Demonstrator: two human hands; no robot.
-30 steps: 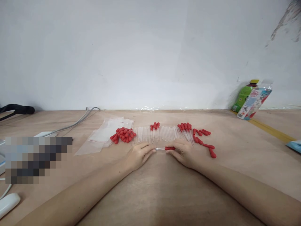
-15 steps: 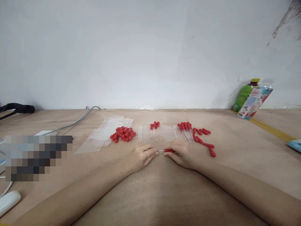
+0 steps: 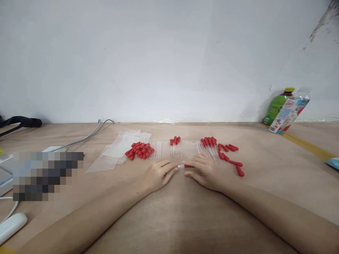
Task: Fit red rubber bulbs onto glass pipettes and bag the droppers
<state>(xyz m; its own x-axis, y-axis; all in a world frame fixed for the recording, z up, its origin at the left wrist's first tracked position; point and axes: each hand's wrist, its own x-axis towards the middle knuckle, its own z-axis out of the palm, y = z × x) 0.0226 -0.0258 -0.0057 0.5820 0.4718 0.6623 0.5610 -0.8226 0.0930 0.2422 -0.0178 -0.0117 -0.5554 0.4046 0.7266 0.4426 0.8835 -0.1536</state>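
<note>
White wall [image 3: 159,63], one, stands behind one wood-grained table [image 3: 159,218]. Two bare hands face each other over the table. Left hand [image 3: 162,173]: fingers closed at their tips about one end of a clear dropper tube [image 3: 180,167]. Right hand [image 3: 203,171]: fingers bent over the red rubber bulb [image 3: 188,165] that meets the tube's other end, with the thumb parted below it; whether this bulb is firmly gripped cannot be told. Tube and bulb lie in line between the hands, on the near side of the row of clear dropper tubes [image 3: 189,150], too many and too fine to count. Clear zip bags [image 3: 132,137], several and overlapping, lie left of the row. Bottles, two: one green [image 3: 277,110], one clear with a printed label [image 3: 287,114], both tilted near the wall. Bulb pile [image 3: 139,150], uncounted through overlap, adjoins the row's left end. Fitted bulbs: at least three mid-row, about five [image 3: 209,141] at its right. Loose bulbs [image 3: 240,171], about eight, lie farther right.
</note>
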